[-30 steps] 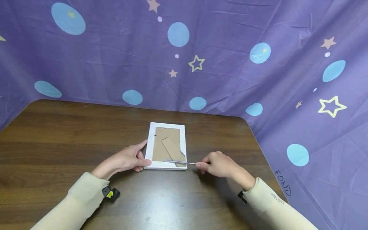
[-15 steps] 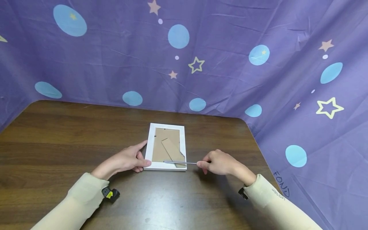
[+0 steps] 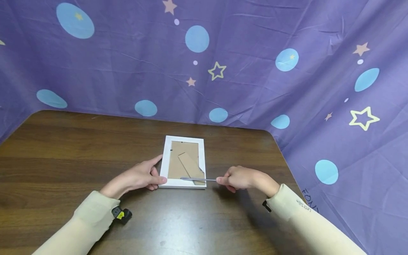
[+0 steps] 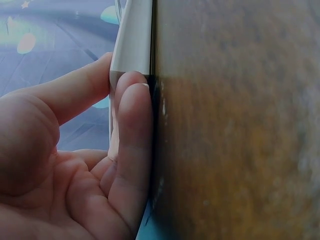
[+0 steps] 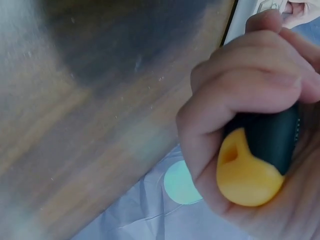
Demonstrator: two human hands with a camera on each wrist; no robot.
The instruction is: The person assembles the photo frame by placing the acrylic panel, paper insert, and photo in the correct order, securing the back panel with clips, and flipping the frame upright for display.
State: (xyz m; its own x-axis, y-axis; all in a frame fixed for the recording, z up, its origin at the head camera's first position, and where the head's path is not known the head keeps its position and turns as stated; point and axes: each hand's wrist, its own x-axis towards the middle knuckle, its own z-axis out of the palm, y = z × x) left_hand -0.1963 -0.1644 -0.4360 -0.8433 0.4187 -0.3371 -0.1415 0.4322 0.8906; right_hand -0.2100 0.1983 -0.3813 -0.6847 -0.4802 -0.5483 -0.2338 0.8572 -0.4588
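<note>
i'm pinching this probably light, stiff frame (image 3: 175, 164) by its rim with left hand (image 3: 145, 175), right hand (image 3: 240, 177) gripping the screwdriver (image 5: 250, 182).

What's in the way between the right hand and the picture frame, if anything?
Nothing visible blocks the right hand. The screwdriver it grips spans the gap, its shaft reaching over the right edge of the picture frame. The left hand holds the opposite side, clear of the tip.
</note>
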